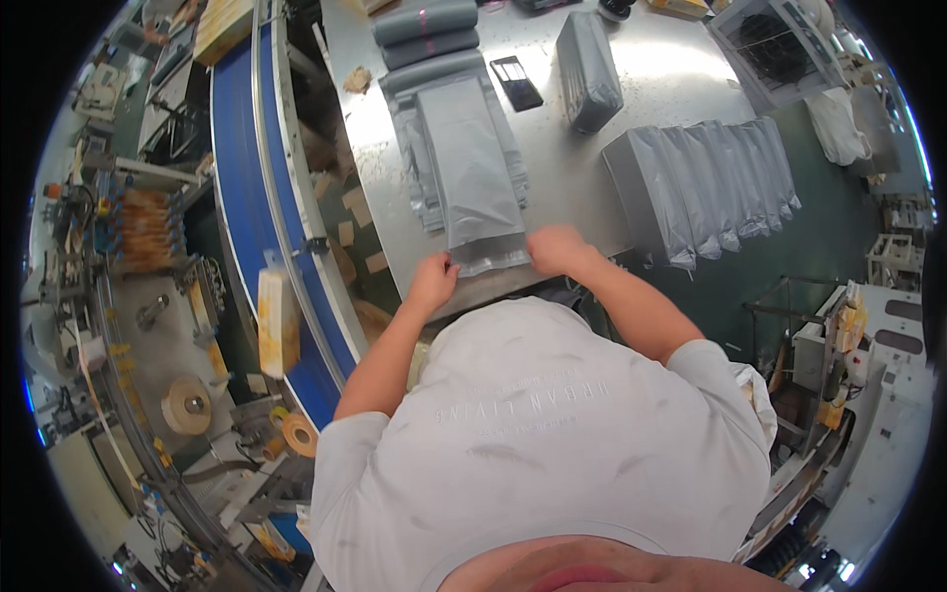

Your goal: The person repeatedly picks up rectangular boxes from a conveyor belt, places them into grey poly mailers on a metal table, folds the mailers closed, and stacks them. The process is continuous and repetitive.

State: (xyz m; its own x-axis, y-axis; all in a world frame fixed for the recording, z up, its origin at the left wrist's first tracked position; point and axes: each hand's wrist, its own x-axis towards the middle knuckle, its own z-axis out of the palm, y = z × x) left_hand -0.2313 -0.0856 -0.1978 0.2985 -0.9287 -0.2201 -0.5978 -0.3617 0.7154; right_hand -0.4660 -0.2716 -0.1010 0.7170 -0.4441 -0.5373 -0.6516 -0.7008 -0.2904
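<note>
A long grey plastic mailing bag [469, 148] lies on the metal table in front of me, on top of a stack of flat grey bags [414, 163]. Its near end is a flat, wrinkled flap. My left hand [434, 283] pinches the left corner of that flap between thumb and fingers. At the right corner, my right hand [560, 250] is closed on the edge, its fingertips partly hidden. The bag's body looks filled and smooth, but its contents do not show.
Several filled grey bags [705, 187] stand in a row at the table's right edge. Another grey packet [589, 74] stands upright near a black phone [517, 83]. Grey rolls [426, 22] lie at the back. Left of the table [380, 148] runs a blue conveyor [237, 148] with a yellow-white pack [277, 321].
</note>
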